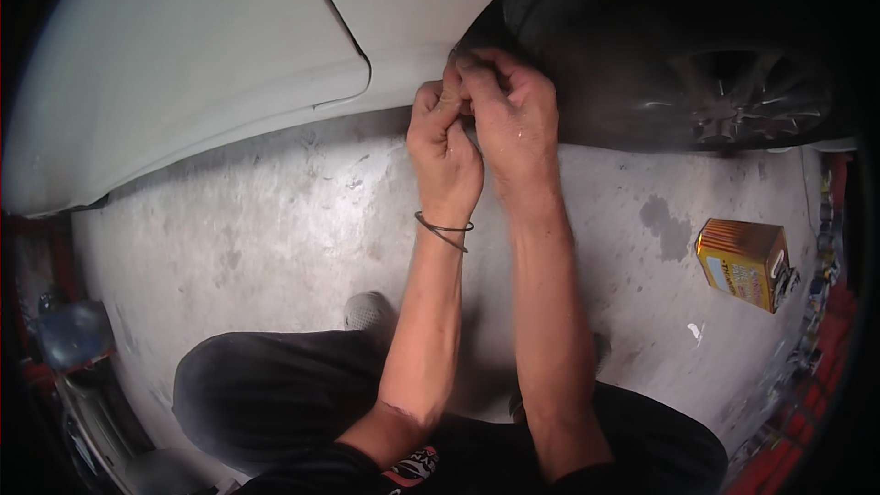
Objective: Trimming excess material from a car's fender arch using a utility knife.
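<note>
Both hands meet at the lower front edge of the wheel arch on a white car body (247, 46). My left hand (444, 147) is closed, its thumb and fingers pinched upward near the arch edge, with a thin dark band round the wrist. Close against it, my right hand (515, 110) is closed too, thumb and fingertips pressed together. Whatever lies between the fingertips is hidden or too small to make out. Just right of the hands is the dark wheel arch opening, with a wheel (733, 101) with a spoked rim.
On the concrete floor (275, 211) at right stands a yellow and orange metal can (741, 261). Small items line a red shelf (816, 385) along the right edge. At left are a blue translucent container (73, 335) and a dark glossy part (101, 412). My knees are bent below.
</note>
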`<state>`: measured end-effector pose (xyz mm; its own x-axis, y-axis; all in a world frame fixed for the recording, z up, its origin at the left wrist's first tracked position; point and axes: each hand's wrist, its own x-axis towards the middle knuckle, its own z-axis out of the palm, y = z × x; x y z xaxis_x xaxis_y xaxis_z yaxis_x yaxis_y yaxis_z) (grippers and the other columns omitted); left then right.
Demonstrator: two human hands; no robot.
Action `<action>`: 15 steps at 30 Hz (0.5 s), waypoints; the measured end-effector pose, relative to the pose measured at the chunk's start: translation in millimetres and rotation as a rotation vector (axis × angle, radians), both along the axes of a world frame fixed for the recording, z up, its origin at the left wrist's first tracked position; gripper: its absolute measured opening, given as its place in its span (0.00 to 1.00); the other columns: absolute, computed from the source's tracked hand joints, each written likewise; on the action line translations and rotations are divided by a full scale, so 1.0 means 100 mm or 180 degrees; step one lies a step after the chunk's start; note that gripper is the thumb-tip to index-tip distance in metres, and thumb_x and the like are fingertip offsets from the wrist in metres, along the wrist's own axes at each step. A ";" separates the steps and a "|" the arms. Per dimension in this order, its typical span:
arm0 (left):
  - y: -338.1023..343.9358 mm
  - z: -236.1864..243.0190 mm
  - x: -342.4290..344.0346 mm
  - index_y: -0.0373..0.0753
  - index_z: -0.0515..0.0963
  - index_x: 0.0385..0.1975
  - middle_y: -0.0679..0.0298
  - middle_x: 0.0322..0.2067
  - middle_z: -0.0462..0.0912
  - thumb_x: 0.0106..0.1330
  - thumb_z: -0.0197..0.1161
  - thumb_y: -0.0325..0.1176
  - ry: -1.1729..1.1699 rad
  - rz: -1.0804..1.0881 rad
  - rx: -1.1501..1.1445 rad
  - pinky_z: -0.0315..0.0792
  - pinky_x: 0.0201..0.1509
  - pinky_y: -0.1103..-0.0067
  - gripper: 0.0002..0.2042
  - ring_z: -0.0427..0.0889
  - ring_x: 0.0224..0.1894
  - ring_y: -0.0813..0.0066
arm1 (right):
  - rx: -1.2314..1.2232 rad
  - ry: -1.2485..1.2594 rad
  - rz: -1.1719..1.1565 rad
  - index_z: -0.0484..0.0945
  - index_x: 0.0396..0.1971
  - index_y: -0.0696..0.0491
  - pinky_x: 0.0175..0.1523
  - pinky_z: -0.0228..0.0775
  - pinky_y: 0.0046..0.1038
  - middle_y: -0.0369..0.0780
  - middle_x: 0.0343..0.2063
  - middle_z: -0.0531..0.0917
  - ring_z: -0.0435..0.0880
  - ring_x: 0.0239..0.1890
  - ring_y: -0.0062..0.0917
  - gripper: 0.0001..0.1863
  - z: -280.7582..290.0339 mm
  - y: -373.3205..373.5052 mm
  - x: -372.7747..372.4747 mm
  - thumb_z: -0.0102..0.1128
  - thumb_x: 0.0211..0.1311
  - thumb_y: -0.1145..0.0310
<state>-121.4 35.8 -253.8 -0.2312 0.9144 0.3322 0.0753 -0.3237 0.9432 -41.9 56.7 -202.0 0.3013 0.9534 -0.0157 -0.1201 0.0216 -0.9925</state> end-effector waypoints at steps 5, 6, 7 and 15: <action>-0.02 -0.01 0.01 0.30 0.89 0.59 0.66 0.45 0.83 0.84 0.63 0.25 -0.0254 -0.0071 -0.0056 0.74 0.57 0.81 0.12 0.80 0.50 0.77 | -0.0082 -0.0330 0.0148 0.93 0.49 0.59 0.52 0.85 0.35 0.50 0.34 0.95 0.96 0.38 0.35 0.15 0.10 -0.01 0.07 0.67 0.75 0.63; -0.03 0.01 -0.02 0.30 0.89 0.59 0.66 0.45 0.82 0.84 0.62 0.24 -0.0152 -0.0055 -0.0101 0.74 0.57 0.81 0.13 0.80 0.49 0.77 | -0.0070 -0.0317 0.0169 0.93 0.49 0.59 0.52 0.85 0.35 0.50 0.34 0.95 0.96 0.38 0.35 0.15 0.11 0.00 0.05 0.67 0.75 0.63; -0.05 0.00 0.00 0.31 0.89 0.60 0.66 0.45 0.82 0.84 0.61 0.23 -0.0087 -0.0057 -0.0170 0.74 0.57 0.81 0.13 0.80 0.49 0.77 | 0.0051 -0.0370 0.0097 0.93 0.48 0.59 0.51 0.85 0.35 0.49 0.34 0.95 0.96 0.38 0.36 0.15 0.08 -0.01 0.07 0.67 0.75 0.64; -0.02 -0.04 -0.02 0.36 0.88 0.66 0.63 0.44 0.82 0.81 0.53 0.15 0.0075 0.0002 0.0002 0.78 0.58 0.79 0.22 0.81 0.47 0.74 | 0.0074 -0.0687 0.0118 0.93 0.47 0.59 0.49 0.85 0.35 0.48 0.33 0.95 0.95 0.36 0.34 0.15 0.07 0.01 0.11 0.66 0.75 0.64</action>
<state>-123.2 34.3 -258.2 -0.2238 0.9141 0.3382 0.0977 -0.3243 0.9409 -30.6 57.3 -195.0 0.2600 0.9632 0.0676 0.0941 0.0444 -0.9946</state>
